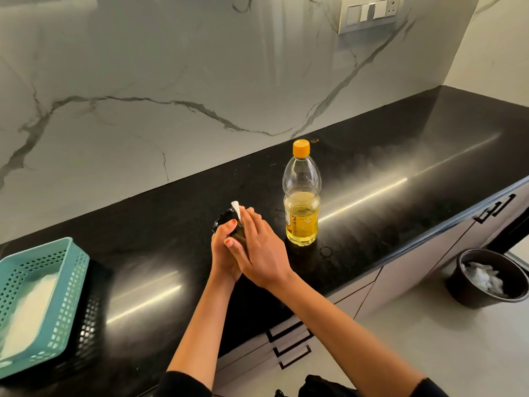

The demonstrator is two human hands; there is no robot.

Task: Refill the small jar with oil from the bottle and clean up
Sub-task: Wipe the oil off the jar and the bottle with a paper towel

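We hold the small jar (224,218) just left of the bottle (302,202), above the black tabletop (400,167). Our left hand (224,255) curls round the jar's dark body. Our right hand (262,250), the one nearer the bottle, presses a white tissue (236,208) against the jar's bottle-facing side with nearly straight fingers. The jar seems tipped away from the bottle, though our hands hide most of it. The bottle stands upright and capped, so we judge the refill done and the wiping under way.

Veined marble wall (171,81), switch panel (370,13), glossy black countertop (415,156), grey drawers (290,342), pale floor (429,339)
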